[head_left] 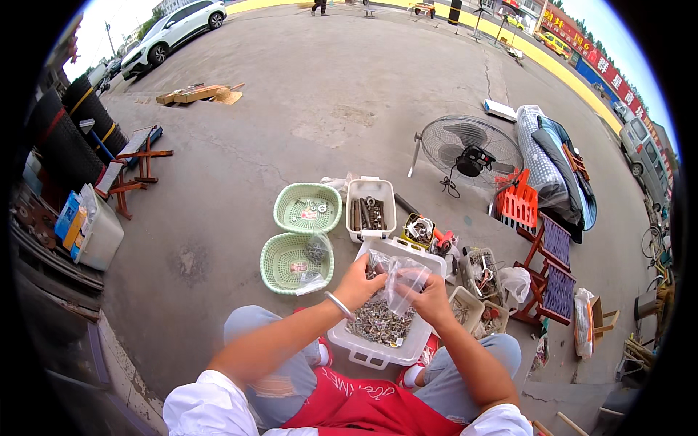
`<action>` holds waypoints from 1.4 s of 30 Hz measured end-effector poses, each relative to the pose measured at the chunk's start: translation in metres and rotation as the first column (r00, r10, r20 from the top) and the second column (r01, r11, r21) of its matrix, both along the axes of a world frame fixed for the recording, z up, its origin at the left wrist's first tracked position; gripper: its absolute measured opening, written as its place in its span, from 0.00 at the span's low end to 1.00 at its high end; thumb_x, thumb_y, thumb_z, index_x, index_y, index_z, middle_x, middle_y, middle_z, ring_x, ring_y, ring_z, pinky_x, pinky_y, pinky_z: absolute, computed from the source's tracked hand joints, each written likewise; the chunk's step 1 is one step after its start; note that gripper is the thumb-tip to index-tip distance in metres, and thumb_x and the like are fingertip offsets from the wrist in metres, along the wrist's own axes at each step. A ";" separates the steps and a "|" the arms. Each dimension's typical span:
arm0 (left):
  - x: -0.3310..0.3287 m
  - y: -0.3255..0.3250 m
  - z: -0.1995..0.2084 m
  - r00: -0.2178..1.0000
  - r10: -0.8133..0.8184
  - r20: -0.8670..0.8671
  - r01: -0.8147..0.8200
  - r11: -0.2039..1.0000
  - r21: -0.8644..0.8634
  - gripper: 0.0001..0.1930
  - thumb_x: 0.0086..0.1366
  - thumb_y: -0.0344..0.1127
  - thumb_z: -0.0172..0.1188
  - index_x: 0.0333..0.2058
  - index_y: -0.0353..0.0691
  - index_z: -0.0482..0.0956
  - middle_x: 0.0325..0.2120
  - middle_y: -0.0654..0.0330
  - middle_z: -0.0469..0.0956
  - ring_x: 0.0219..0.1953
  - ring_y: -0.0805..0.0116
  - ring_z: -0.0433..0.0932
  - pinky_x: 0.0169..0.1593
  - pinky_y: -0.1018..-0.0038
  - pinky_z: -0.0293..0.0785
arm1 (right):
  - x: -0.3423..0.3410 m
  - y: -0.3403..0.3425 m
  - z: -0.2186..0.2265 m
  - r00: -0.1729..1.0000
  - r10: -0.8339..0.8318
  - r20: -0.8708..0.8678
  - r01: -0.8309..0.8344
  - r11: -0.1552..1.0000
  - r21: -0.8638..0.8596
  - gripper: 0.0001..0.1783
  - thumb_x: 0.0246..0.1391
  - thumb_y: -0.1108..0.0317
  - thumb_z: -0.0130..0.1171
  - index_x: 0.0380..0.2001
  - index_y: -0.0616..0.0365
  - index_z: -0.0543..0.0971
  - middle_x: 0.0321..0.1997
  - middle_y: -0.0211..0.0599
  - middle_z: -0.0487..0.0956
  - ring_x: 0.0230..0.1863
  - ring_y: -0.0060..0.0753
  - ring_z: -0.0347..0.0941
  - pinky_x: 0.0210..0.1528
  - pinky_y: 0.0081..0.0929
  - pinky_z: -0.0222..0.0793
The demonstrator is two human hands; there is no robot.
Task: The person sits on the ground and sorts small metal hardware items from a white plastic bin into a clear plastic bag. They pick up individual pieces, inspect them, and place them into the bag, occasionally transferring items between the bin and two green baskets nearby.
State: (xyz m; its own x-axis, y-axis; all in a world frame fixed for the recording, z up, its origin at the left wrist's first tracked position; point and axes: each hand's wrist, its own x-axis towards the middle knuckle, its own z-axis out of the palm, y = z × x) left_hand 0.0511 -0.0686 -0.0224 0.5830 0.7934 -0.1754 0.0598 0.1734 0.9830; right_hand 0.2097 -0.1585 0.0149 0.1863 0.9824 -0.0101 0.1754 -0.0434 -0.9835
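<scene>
A clear plastic bag (404, 282) hangs between my two hands, over a white plastic bin (354, 340) between my feet. My right hand (432, 296) grips the bag's right side. At its left edge is my left hand (355, 285), fingers closed together; small dark metal pieces show at the fingertips, but what exactly they hold is unclear. A loose heap of screws and small metal fasteners (379, 325) lies in the bin, partly covered by the bag and hands.
Two green baskets (282, 187) (265, 270) stand left of the bin, with bags and fasteners inside. Beyond is a white tub (351, 231) of dark bolts. Right are tool boxes (480, 272), folding stools (556, 280) and a floor fan (472, 149). Tires (65, 138) stand far left.
</scene>
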 end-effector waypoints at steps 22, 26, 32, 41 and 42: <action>-0.002 0.000 0.004 0.938 0.012 0.346 0.184 0.830 -0.527 0.18 0.58 0.21 0.57 0.47 0.37 0.67 0.40 0.61 0.75 0.42 0.68 0.76 0.48 0.69 0.75 | 0.025 0.000 0.006 0.960 0.136 0.247 -0.115 0.989 -0.096 0.12 0.49 0.69 0.62 0.39 0.61 0.81 0.32 0.35 0.82 0.28 0.22 0.76 0.31 0.23 0.72; 0.003 0.001 0.020 0.952 0.059 0.301 0.124 0.824 -0.553 0.15 0.61 0.24 0.56 0.47 0.38 0.68 0.39 0.61 0.75 0.41 0.69 0.77 0.44 0.67 0.78 | 0.039 -0.002 0.011 0.981 -0.017 0.192 0.009 0.999 0.042 0.10 0.49 0.71 0.62 0.36 0.62 0.81 0.33 0.33 0.82 0.32 0.20 0.75 0.37 0.21 0.71; -0.002 0.008 0.021 0.919 0.126 0.373 0.133 0.792 -0.596 0.11 0.66 0.29 0.50 0.47 0.37 0.68 0.44 0.53 0.75 0.46 0.61 0.77 0.48 0.63 0.77 | 0.064 0.002 0.024 0.825 -0.260 -0.501 0.279 0.959 -0.039 0.08 0.54 0.65 0.60 0.30 0.59 0.77 0.14 0.15 0.63 0.12 0.09 0.49 0.14 0.14 0.41; 0.001 0.011 0.017 0.887 0.107 0.449 0.244 0.717 -0.653 0.23 0.72 0.45 0.31 0.57 0.36 0.63 0.51 0.51 0.72 0.53 0.58 0.71 0.55 0.58 0.68 | 0.076 0.006 0.010 0.345 -0.086 -0.935 -0.060 0.992 -0.113 0.16 0.60 0.54 0.50 0.29 0.55 0.70 0.18 0.25 0.66 0.08 0.13 0.51 0.07 0.13 0.46; 0.001 0.010 0.019 0.884 0.125 0.451 0.238 0.711 -0.662 0.23 0.72 0.44 0.32 0.56 0.36 0.63 0.50 0.50 0.73 0.53 0.57 0.71 0.55 0.58 0.69 | 0.075 0.005 0.010 0.371 -0.150 -0.916 -0.049 0.982 -0.180 0.17 0.59 0.51 0.52 0.30 0.54 0.70 0.17 0.24 0.65 0.08 0.12 0.49 0.08 0.11 0.43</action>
